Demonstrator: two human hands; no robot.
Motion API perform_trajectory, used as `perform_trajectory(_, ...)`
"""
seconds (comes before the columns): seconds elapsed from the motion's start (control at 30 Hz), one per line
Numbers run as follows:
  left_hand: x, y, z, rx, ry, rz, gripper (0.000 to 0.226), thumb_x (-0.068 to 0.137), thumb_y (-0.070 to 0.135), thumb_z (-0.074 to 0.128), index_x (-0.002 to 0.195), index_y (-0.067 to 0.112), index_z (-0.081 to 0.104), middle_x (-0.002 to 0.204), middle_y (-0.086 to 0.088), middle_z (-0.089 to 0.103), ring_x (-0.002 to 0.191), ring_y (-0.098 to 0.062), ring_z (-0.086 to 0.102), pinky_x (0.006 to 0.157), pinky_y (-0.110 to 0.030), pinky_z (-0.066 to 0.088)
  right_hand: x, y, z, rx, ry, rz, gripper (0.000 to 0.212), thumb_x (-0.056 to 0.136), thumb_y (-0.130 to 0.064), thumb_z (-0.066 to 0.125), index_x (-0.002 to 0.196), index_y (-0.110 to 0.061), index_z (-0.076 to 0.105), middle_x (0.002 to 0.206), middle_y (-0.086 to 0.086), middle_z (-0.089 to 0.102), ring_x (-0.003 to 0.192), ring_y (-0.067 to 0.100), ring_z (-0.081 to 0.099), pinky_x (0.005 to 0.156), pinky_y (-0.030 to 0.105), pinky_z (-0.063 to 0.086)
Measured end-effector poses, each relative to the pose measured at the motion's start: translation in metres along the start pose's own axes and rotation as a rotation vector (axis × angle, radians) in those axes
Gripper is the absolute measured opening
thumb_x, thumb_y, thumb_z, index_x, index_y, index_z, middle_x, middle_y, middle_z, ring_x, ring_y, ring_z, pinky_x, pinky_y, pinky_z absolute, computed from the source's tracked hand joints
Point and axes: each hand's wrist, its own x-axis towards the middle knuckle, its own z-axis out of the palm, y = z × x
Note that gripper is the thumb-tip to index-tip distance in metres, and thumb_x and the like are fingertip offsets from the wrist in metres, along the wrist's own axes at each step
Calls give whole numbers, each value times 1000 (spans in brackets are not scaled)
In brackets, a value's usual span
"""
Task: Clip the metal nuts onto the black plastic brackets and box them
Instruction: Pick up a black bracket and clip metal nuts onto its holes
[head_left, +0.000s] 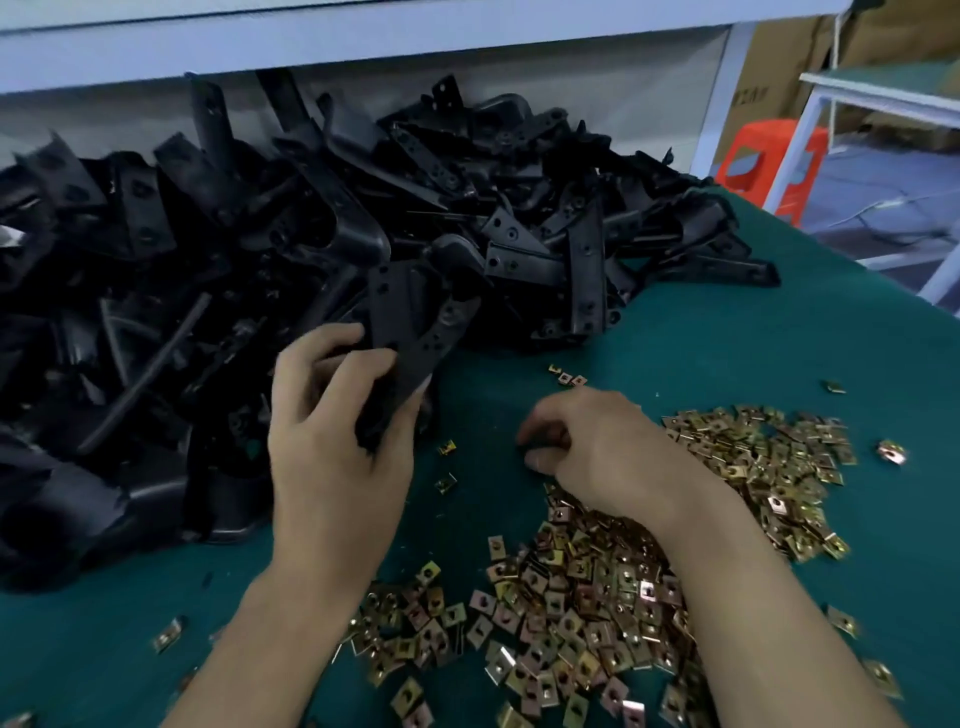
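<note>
Brackets (208, 234) of black plastic lie heaped just beyond your left hand (332, 447) and off to its left. That hand grips one bracket (410, 338), thumb and fingers curled round its lower end. Your right hand (597, 447) is knuckles-up, fingers curled under; blur hides whether they pinch anything. Metal nuts (587, 587) spread beneath its wrist and to its right on the green table (701, 353).
</note>
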Motion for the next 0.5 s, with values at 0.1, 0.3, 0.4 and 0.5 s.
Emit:
perform_trajectory(0.1,-4,2,2,-13,0,47,43,85,-15,66,117,13,71,136,-15,43,126,-23,50,112,-27,37,-2,0,-4,-29,-29,-17,16,91,-21,74,102,-33,75,80,-25,56,76,-6,54,64,5,37)
perform_trajectory(0.3,-5,8,3,-226,13,-30,49,88,-17,66,114,24,71,160,-22,16,154,-28,24,121,-34,33,-3,-1,-2,-67,-54,-15,16,93,-20,70,98,-34,73,81,-21,60,75,-5,56,62,6,37)
perform_trajectory(0.4,-1,2,-1,-376,-17,-110,47,90,-13,66,112,27,74,163,-14,26,152,-21,30,119,-26,33,-3,-2,-1,-56,-35,-30,24,93,-18,71,81,-39,68,79,-21,60,73,-7,56,56,4,38)
perform_trajectory(0.5,0,-3,-2,-707,-82,-341,46,92,-13,65,110,27,78,124,-7,70,120,-19,65,99,-28,55,-3,-1,0,-8,12,-32,32,92,-13,70,77,-41,66,79,-20,64,74,-7,60,59,5,41)
